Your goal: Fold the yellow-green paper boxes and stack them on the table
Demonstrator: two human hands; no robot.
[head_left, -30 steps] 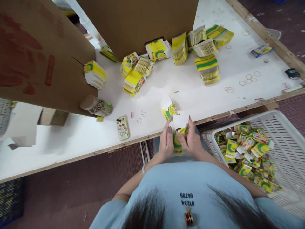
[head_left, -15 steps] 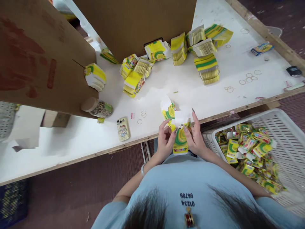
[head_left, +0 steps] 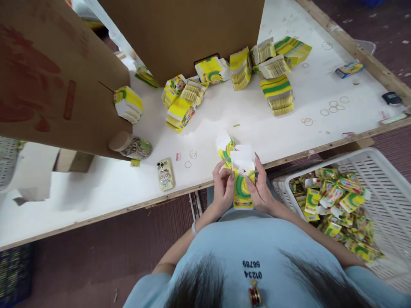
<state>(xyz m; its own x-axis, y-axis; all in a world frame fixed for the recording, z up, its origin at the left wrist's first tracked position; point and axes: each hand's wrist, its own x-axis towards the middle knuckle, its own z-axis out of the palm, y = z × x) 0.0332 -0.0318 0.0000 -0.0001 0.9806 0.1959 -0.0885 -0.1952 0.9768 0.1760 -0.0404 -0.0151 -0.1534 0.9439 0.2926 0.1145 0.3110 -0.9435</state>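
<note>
Fingers [head_left: 230, 175] of the left hand [head_left: 222, 189] are pinched together on the left edge of a small carton [head_left: 243, 191], yellow with a green swirl. Right hand [head_left: 260, 191] clamped on the opposite edge, thumb across the printed face, one finger raised beside the white flap [head_left: 243, 161] that stands open at the carton's top. Carton held in the air at the near edge of the tabletop [head_left: 257, 117], over the person's lap, resting on nothing. Just behind it on the tabletop lies a second carton [head_left: 226, 149], partly opened; cannot tell whether the two touch. To the right, below tabletop level, a white slatted basket [head_left: 396, 184] holds a heap of made-up cartons [head_left: 334, 199]. Further out: banded bundles of flat cartons [head_left: 278, 92], loose rubber bands [head_left: 334, 107], a phone [head_left: 165, 173] near the tabletop's front edge, a jar [head_left: 132, 146] on its side beside a big cardboard box [head_left: 64, 85]. Risks, as judged: the grip is on the edges only, so a hard squeeze could buckle the thin board or set the flap crooked, and a flap forced at the wrong angle could crease or tear. The carton also hangs over the gap between tabletop and basket, so a slip of either hand would likely send it to the floor, not into the basket.
</note>
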